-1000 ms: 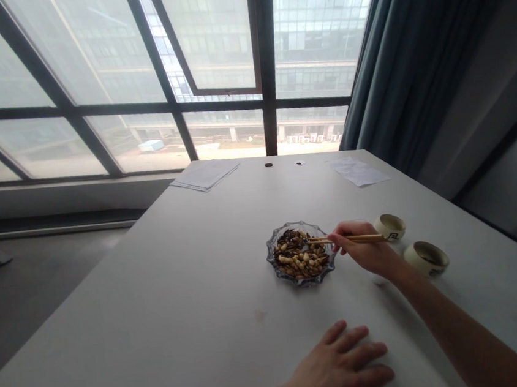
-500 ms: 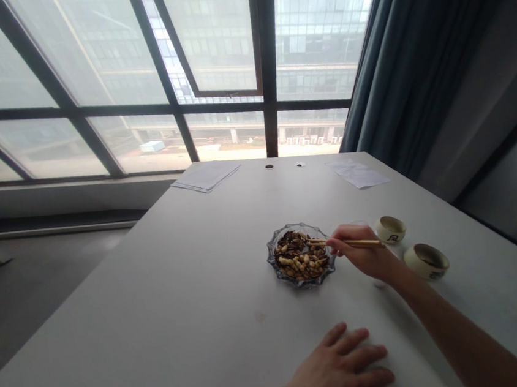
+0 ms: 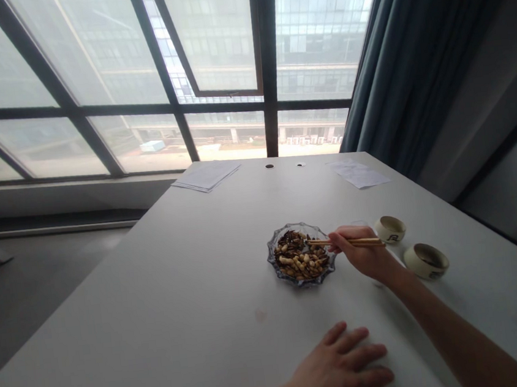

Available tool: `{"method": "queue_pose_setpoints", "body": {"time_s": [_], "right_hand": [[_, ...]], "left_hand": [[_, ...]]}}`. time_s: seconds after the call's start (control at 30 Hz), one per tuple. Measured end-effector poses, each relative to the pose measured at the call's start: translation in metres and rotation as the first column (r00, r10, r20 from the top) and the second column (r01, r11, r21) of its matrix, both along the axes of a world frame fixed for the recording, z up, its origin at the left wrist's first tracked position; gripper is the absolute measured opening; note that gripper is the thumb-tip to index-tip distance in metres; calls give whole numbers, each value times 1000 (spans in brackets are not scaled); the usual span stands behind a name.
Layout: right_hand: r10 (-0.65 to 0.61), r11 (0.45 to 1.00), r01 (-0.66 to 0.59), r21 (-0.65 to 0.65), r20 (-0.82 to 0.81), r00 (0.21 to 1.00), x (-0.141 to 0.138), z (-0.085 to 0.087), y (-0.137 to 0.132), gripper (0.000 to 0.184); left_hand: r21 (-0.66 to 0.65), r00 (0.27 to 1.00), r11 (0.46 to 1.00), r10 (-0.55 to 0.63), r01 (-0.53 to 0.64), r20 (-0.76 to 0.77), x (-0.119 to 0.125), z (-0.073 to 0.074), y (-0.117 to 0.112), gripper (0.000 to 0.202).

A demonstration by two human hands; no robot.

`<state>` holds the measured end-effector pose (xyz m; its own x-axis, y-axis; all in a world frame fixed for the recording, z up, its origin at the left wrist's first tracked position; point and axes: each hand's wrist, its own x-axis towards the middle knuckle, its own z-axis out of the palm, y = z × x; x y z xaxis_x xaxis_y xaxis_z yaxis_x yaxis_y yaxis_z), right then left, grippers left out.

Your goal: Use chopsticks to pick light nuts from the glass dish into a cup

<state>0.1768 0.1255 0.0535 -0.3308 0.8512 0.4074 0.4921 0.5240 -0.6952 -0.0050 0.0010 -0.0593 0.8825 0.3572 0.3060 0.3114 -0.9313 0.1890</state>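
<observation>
Nearest of all, the left hand lies flat and open on the white table, its fingers spread and pointing right, with nothing in it. Just beyond its fingertips and to the left, a faint pinkish mark stains the tabletop. The right forearm reaches in from the near right corner, and the right hand rests near the middle of the table with its fingers curled closed around a pair of wooden chopsticks. The sticks run leftward and lie close together, their tips over the right side of a scalloped glass dish. Whether the tips are clamped on anything is too small to tell. The dish sits just left of the hand and holds a heap of pale peanuts mixed with dark seeds. Right of the hand stand two small cream ceramic cups with dark markings: one is nearer and further right, the other is just beside the fingers. At the far edge of the table lie a stack of papers on the left and a loose sheet on the right, with two small round holes between them. Beyond rise a dark-framed window and a teal curtain.
</observation>
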Motion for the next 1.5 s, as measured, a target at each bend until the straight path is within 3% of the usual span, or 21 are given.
{"method": "queue_pose_setpoints", "body": {"time_s": [0.13, 0.3, 0.37, 0.43, 0.5, 0.57, 0.67, 0.77, 0.9, 1.2, 1.5], "right_hand": [[-51, 999, 51, -14, -44, 998, 7, 8, -5, 46], [-210, 978, 199, -67, -243, 947, 37, 38, -38, 40], [-305, 952, 302, -57, -284, 909, 57, 50, -59, 38], [-436, 889, 458, -16, -336, 835, 81, 56, -80, 36], [-536, 811, 586, -14, -419, 733, 107, 52, -98, 33], [-611, 754, 647, -111, -479, 630, 134, 39, -113, 30], [-688, 678, 689, -258, -553, 469, 167, 11, -127, 30], [-729, 639, 678, -363, -566, 384, 187, -12, -134, 33], [-759, 620, 652, -436, -543, 359, 198, -22, -140, 36], [-767, 592, 694, -410, -549, 331, 204, -16, -153, 36], [-686, 668, 698, -259, -580, 441, 191, -19, -143, 32]], "left_hand": [[-101, 1000, 995, -12, 11, -8, 0, 8, 0, 43], [-180, 1000, 983, -21, 17, -20, -2, 21, -2, 41], [-208, 1000, 978, -18, 14, -19, -3, 26, -3, 41], [-219, 1000, 976, -5, 1, -16, -3, 29, -4, 41], [-225, 1000, 974, 14, -20, -26, -2, 31, -6, 43], [-230, 999, 973, 28, -36, -37, -1, 32, -7, 45], [-241, 999, 970, 34, -42, -38, -1, 34, -8, 46], [-259, 999, 965, 34, -43, -39, -2, 38, -8, 47], [-294, 998, 955, 42, -52, -39, -3, 42, -9, 47], [-351, 999, 935, 27, -38, -37, -3, 44, -7, 46], [-387, 999, 922, 22, -38, -47, -4, 43, -7, 47]]}}
